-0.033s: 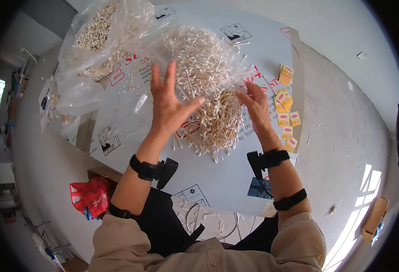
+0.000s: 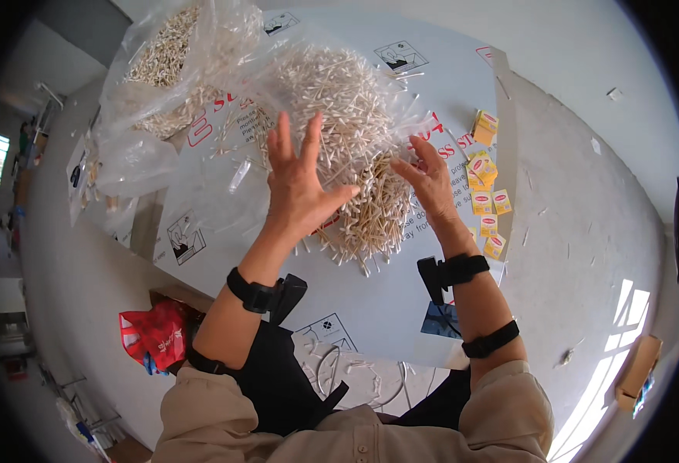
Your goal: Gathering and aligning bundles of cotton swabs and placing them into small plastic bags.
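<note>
A large heap of cotton swabs (image 2: 338, 100) lies on the table, its far part on clear plastic film. Nearer to me, a smaller bunch of swabs (image 2: 374, 220) spreads out with tan sticks showing. My left hand (image 2: 302, 185) is over the heap's left side, fingers spread and thumb pointing at the swabs. On the right, my right hand (image 2: 428, 181) has its fingers bent but apart, close to the heap's edge. No swab shows in either hand. Whether the fingertips touch the pile I cannot tell.
A clear plastic bag (image 2: 166, 62) full of swabs stands at the far left. Several small yellow boxes (image 2: 482, 170) line the table's right edge. A dark flat rectangle (image 2: 440, 320) lies near my right forearm. A red bag (image 2: 154, 336) sits below the table's left side.
My left hand has moved right and a little nearer to me, over the swabs. The right hand has shifted slightly left, toward the heap.
</note>
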Available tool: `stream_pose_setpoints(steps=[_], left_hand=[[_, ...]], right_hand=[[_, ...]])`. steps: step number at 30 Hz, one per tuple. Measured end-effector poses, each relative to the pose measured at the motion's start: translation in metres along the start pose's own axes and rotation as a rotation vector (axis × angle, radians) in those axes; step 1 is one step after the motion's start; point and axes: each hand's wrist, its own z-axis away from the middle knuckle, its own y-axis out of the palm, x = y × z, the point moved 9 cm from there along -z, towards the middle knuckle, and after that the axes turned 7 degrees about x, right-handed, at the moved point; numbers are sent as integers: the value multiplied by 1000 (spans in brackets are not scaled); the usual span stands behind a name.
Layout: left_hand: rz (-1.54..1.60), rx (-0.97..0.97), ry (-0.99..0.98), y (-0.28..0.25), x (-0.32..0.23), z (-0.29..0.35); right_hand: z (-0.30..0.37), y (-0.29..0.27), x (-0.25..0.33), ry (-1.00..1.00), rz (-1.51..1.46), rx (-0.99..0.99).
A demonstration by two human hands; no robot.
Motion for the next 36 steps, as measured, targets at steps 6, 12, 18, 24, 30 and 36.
stream_pose_setpoints(steps=[6, 12, 18, 24, 30, 36], left_hand=[[-83, -109, 1, 18, 36, -27], [-227, -150, -161, -1, 34, -31], [168, 58, 38, 33, -5, 13], [116, -496, 122, -13, -22, -1], [-48, 19, -104, 39, -5, -3], [474, -265, 37, 41, 38, -43]], right_hand=[[-30, 55, 37, -134, 109, 131], [-48, 67, 42, 122, 501, 170], [-35, 57, 77, -304, 566, -1], [-71, 85, 34, -195, 21, 221], [-66, 82, 36, -163, -31, 171], [-77, 87, 40, -261, -91, 221]])
